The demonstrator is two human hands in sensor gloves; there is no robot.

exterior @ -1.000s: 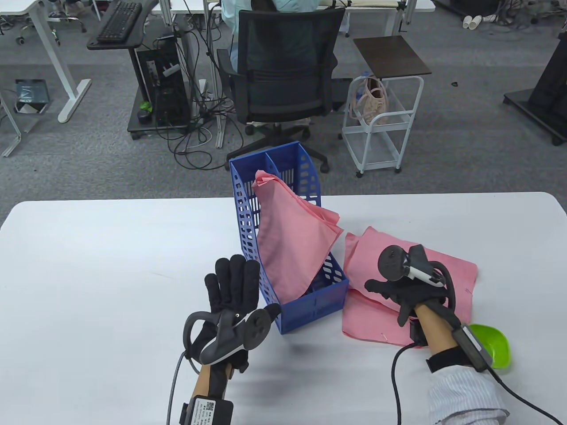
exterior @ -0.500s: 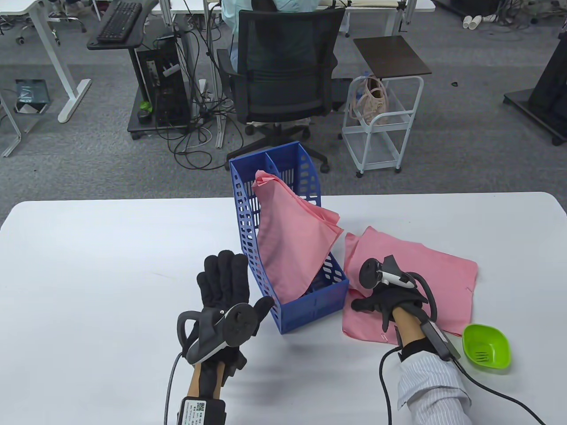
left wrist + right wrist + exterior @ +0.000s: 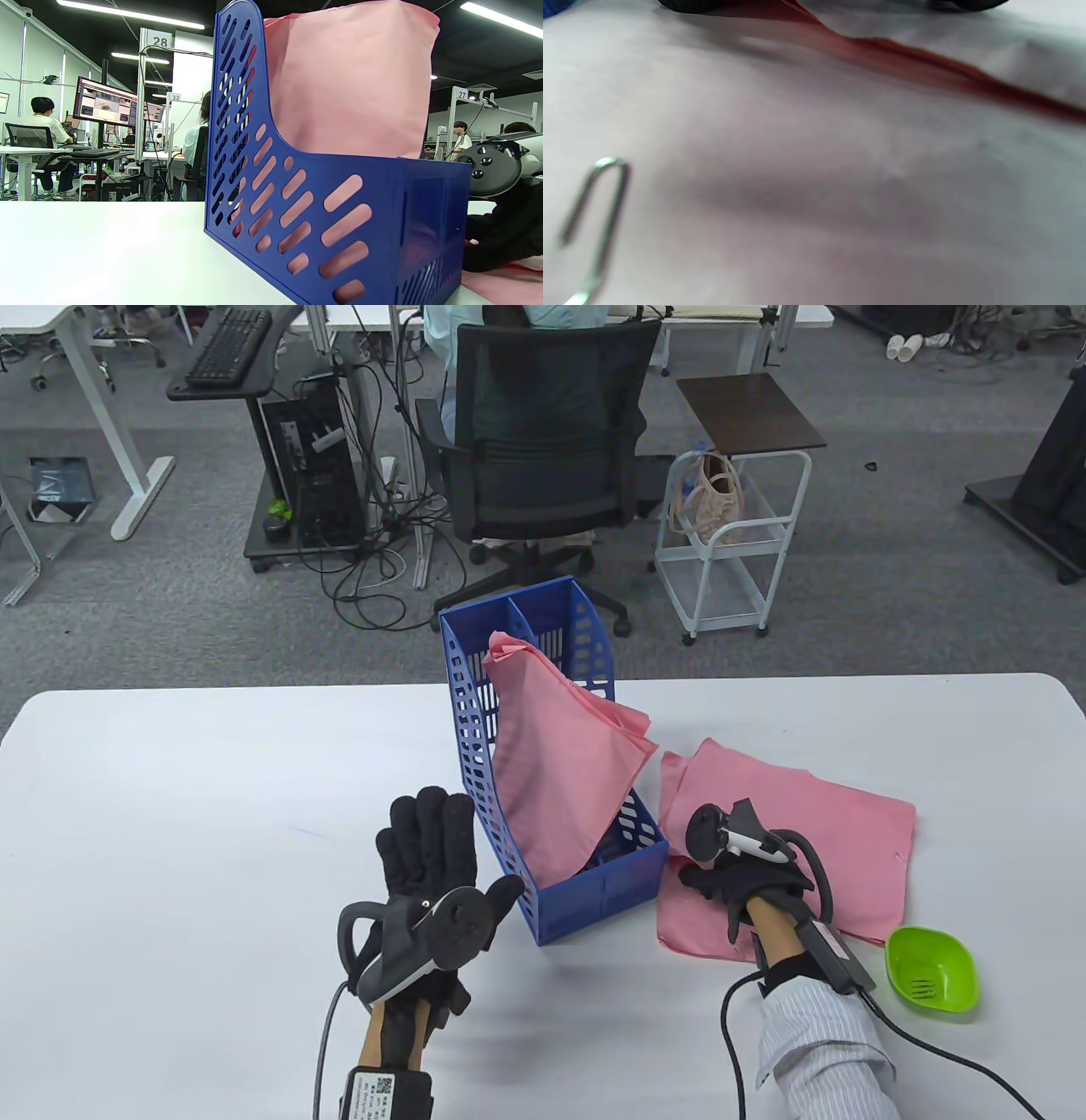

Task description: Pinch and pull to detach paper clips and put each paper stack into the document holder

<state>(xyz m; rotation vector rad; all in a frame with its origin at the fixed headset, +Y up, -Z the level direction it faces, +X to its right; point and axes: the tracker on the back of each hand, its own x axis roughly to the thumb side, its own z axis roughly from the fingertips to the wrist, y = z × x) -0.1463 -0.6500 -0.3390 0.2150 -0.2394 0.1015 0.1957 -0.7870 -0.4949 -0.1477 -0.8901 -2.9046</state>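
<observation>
A blue document holder (image 3: 594, 891) stands mid-table with a pink paper stack (image 3: 560, 763) leaning inside it; both fill the left wrist view as holder (image 3: 322, 212) and paper (image 3: 348, 80). More pink paper stacks (image 3: 806, 831) lie flat to its right. My right hand (image 3: 721, 882) rests with spread fingers on the near left part of those stacks. A metal paper clip (image 3: 598, 228) sits on the pink sheet close under that wrist. My left hand (image 3: 433, 848) stands beside the holder's left wall, fingers straight, thumb near its front corner, holding nothing.
A green bowl (image 3: 931, 969) sits at the near right, just past the flat stacks. The white table (image 3: 170, 814) stretches left of the holder. An office chair (image 3: 543, 449) and a small white cart (image 3: 730, 551) stand on the floor beyond the far edge.
My right hand has slid toward me and to the left across the flat pink stacks, uncovering the green bowl. My left hand shifted slightly left and nearer. Little moved in the last half second.
</observation>
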